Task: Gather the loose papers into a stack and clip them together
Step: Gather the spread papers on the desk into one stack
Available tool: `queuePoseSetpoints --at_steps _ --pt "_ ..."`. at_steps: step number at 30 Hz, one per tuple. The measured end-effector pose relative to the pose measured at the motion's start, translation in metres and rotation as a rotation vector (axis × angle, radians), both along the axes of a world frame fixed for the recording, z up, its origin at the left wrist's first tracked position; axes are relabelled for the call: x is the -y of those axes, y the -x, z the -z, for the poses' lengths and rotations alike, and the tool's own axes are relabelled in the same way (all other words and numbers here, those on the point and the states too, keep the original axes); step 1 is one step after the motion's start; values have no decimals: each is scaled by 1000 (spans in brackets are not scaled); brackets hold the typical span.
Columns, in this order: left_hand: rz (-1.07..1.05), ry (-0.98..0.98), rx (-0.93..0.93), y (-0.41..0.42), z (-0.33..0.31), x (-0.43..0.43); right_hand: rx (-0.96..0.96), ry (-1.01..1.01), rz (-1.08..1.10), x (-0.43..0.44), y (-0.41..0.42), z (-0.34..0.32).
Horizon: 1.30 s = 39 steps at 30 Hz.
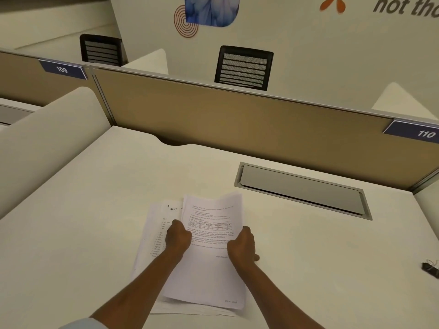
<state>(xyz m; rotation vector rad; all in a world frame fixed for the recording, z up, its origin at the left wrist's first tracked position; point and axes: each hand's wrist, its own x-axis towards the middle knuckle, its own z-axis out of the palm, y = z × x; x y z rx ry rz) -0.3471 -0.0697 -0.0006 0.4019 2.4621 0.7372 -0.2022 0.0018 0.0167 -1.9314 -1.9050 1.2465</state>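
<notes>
— Head view, nearest first: what are the hands doing?
— Both grip the papers lying on the white desk. The left hand is curled on the stack's left edge, the right hand on its right edge. The top sheet carries printed text and a table, too small to read; other sheets stick out at the left.
— And the clip?
— A black binder clip lies at the desk's right edge, well apart from the papers.
— Farther back?
— A closed grey cable hatch, then a tan partition with blue tags reading 109 and 110. Beyond it, 2 black mesh chairs and a wall reading "not th…".
</notes>
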Motion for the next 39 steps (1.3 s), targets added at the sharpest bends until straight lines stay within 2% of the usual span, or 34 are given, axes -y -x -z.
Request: queuePoseSetpoints --at_steps 4,7,12,17,20,23,25,28,32,39 --pt "82 139 -103 -2 -3 3 90 -10 -27 1 5 -5" --pt "52 212 -101 -4 -8 2 80 -11 -33 0 6 -6" --pt "-5 74 -79 5 1 3 47 -3 -29 2 5 2" --pt "-69 -170 12 10 2 10 -128 18 -28 6 5 1" --pt "-118 -216 42 7 -2 14 -212 -9 -36 7 6 -1" --pt "-161 -175 67 9 -2 17 -283 -28 -58 10 7 -4" --pt "-155 -128 46 14 3 21 -259 -4 -65 11 10 -2" --pt "-89 -37 -32 15 6 24 -122 -32 -88 15 14 3" --pt "-36 228 -95 12 1 24 48 -56 -123 16 17 2" --pt "-18 172 -80 22 2 24 30 -26 -121 13 20 4"
